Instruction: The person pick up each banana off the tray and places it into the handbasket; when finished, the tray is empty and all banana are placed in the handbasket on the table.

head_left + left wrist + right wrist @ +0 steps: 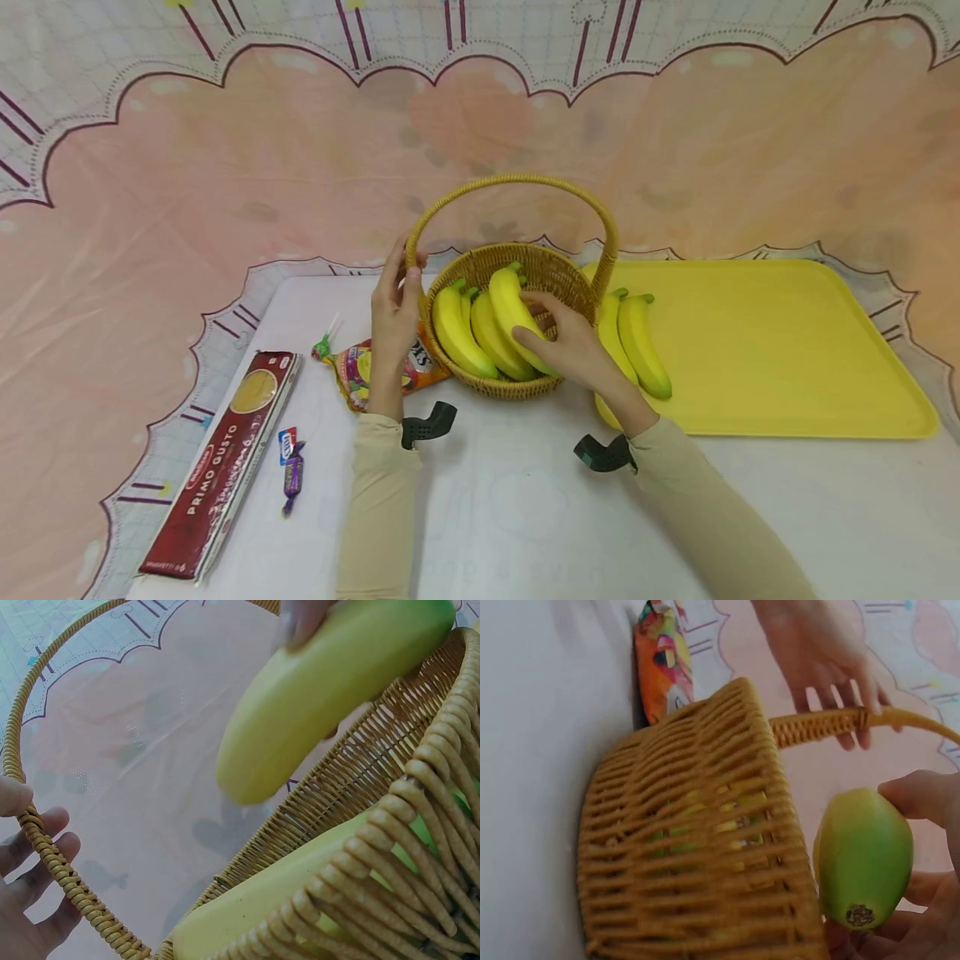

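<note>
Nearest, two beige sleeves (378, 508) are reaching in from 5 and 7 o'clock, a black wrist device (603, 454) sitting at each cuff. A red Primo Gusto spaghetti pack (221, 467) is lying slantwise on the white tabletop (495, 508), at 8 o'clock from the wicker basket (517, 387). Just beside the pack, a purple-wrapped candy (293, 482) is lying below a small blue-and-red wrapper (287, 446). An orange snack bag (423, 367) is lying beside the basket between 8 and 9 o'clock, partly hidden by the left forearm, with a green-wrapped lollipop (322, 348) at its far-left corner.

The right hand (566, 337) is pinching one banana (513, 304) between thumb and fingers, holding it tilted over the basket, its lower end standing apart from the bananas (459, 333) that are lying inside. The left hand (396, 304) is pinching the arched handle (517, 179) at 9 o'clock, thumb and fingers on opposite sides of the cane.

At 3 o'clock, a yellow tray (787, 350) is carrying at least two more bananas (645, 346) at its left end, the right forearm partly covering them. Farthest, a peach-and-white printed cloth (315, 167) is hanging behind everything at 12 o'clock.
</note>
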The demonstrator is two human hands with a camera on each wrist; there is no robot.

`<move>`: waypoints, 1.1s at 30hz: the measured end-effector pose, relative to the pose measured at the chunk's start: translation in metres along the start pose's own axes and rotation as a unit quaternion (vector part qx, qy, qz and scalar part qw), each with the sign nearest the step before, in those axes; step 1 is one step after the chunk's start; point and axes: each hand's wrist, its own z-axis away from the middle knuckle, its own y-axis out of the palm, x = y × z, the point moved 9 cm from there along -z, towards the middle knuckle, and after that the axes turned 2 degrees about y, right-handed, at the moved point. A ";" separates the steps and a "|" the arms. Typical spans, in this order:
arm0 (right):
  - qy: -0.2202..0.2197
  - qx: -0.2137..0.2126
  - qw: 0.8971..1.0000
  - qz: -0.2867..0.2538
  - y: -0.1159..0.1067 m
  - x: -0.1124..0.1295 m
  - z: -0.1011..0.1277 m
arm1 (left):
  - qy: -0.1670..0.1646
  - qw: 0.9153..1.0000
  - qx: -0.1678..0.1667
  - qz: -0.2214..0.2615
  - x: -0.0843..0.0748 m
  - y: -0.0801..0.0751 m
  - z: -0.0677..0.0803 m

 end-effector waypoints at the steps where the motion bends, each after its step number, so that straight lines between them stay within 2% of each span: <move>1: 0.001 0.001 1.000 0.003 0.003 0.002 -0.003 | 0.001 1.000 0.000 0.002 0.000 -0.001 0.000; 10: 0.023 0.020 0.999 0.027 0.033 0.006 -0.021 | -0.003 1.000 0.006 0.009 0.001 0.001 0.001; 19: 0.029 0.025 0.997 0.070 0.047 -0.001 -0.028 | -0.015 1.000 0.005 0.012 0.005 0.004 0.003; 27: 0.010 0.011 0.998 0.063 0.043 -0.002 -0.028 | -0.003 1.000 0.000 0.012 0.002 0.002 0.002; 33: -0.018 -0.033 0.999 0.038 0.019 -0.003 -0.014 | 0.004 1.000 0.000 -0.002 0.000 0.002 0.001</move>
